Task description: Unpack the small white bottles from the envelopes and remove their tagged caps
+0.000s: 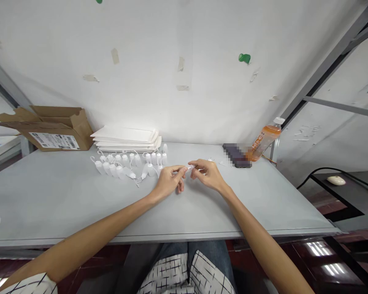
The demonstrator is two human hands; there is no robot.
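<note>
My left hand (171, 179) pinches a small white plastic piece (189, 168) between thumb and fingertips. At the other end of that piece, the thumb and forefinger of my right hand (207, 174) close on it; much of it is hidden by the fingers. Left of my hands, several small white squeeze bottles (113, 169) with tethered caps stand in uneven rows, and some lie tilted. The bottle (151, 169) standing nearest is just beside my left wrist. A few small white bits (211, 159) lie behind my right hand.
A stack of white paper packets (127, 141) and an open cardboard box (59, 130) are at the back left. On the right, a dark phone (236, 156) lies beside a leaning orange drink bottle (263, 141). The grey table's front edge (184, 237) runs below my forearms.
</note>
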